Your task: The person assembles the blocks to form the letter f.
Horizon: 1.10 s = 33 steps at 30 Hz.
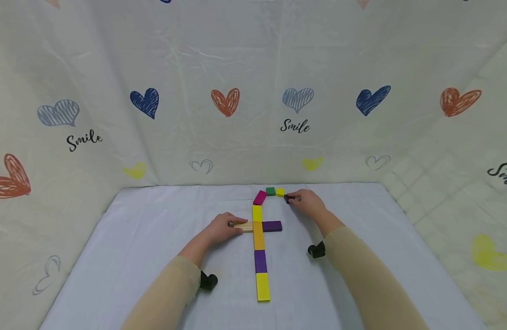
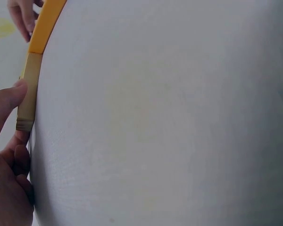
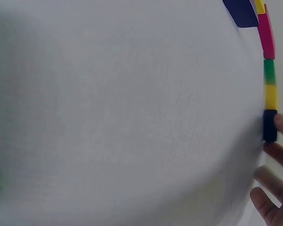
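A flat pattern of coloured wooden blocks lies on the white cloth. At the left arm of its cross, my left hand [image 1: 222, 228] holds a plain wood block [image 2: 29, 94], thumb along its side and a finger at its outer end. This block's inner end meets the orange block [image 1: 258, 234]. My right hand [image 1: 309, 203] pinches a small dark purple block [image 3: 270, 125] between thumb and finger at the end of the curved top. Beside that block sits a yellow block [image 1: 280, 192], then a green block [image 1: 270, 191] and a magenta block [image 1: 259, 197].
A yellow block [image 1: 257, 213] stands above the orange one, a purple block [image 1: 272, 226] to its right. Below are another purple block [image 1: 260, 261] and a yellow block [image 1: 263, 287]. Behind the white-covered table [image 1: 154, 256] hangs a curtain [image 1: 253, 55] printed with hearts.
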Motion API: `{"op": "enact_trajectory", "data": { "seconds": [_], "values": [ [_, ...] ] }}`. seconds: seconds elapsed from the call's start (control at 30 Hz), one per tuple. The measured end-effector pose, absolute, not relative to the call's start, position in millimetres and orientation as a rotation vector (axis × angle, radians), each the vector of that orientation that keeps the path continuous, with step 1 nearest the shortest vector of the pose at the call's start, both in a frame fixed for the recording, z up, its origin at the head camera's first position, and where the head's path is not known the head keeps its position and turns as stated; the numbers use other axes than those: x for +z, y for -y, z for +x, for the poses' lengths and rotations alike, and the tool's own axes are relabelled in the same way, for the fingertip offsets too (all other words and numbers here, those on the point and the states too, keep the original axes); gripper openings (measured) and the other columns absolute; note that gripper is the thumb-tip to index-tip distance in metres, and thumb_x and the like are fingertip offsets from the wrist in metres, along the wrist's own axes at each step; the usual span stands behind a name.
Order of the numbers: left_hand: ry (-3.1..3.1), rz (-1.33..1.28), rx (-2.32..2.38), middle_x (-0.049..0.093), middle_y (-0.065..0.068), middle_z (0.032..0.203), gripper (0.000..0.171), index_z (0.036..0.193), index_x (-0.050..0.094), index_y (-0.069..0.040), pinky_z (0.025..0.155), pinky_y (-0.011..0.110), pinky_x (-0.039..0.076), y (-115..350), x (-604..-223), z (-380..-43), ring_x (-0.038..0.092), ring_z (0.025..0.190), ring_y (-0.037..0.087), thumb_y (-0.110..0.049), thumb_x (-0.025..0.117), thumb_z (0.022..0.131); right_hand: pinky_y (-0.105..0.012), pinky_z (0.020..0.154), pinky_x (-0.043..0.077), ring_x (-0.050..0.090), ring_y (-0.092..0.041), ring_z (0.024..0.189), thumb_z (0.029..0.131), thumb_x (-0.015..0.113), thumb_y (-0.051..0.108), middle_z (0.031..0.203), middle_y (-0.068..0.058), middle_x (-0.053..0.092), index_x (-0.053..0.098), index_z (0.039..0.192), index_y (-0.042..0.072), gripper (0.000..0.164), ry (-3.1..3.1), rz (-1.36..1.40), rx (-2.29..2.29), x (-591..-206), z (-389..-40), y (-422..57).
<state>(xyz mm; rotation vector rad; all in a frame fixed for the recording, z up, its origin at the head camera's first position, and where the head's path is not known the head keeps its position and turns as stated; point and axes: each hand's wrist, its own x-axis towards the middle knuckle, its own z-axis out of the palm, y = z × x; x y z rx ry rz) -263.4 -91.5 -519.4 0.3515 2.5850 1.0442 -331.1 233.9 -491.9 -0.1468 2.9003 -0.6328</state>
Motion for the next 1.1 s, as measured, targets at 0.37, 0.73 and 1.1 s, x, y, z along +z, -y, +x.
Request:
{"op": "enact_trajectory", "data": {
  "seconds": [0.37,0.73,1.1],
  "values": [
    [-2.583,0.358,1.040,0.059,0.000,0.120,0.032,0.124,0.070,-0.038,0.097,0.046,0.045,89.2,-520.4,-264.3,0.048,0.113,0.024,-0.035,0.070,0.092,-0.052,0.107,0.038,0.050,-0.035,0.127,0.098,0.064,0.031,0.137,-0.014,0.058,0.062,0.137,0.019,0.041,-2.886,-0.106,-0.649,-493.8,-330.4,-235.8],
    [-2.603,0.368,1.023,0.059,0.000,0.120,0.033,0.125,0.069,-0.038,0.096,0.046,0.045,89.1,-521.9,-264.1,0.049,0.112,0.024,-0.035,0.069,0.092,-0.051,0.099,0.045,0.056,-0.034,0.119,0.099,0.061,0.034,0.134,-0.013,0.060,0.058,0.141,0.021,0.045,-2.926,-0.110,-0.679,-491.6,-326.0,-240.4],
    [-2.643,0.388,0.986,0.059,0.001,0.116,0.044,0.135,0.063,-0.034,0.088,0.041,0.046,88.0,-515.5,-259.3,0.048,0.102,0.022,-0.033,0.070,0.092,-0.039,0.081,0.051,0.057,-0.027,0.099,0.100,0.058,0.033,0.127,-0.011,0.062,0.054,0.144,0.023,0.045,-2.952,-0.135,-0.722,-495.1,-317.4,-250.8]
  ]
}}
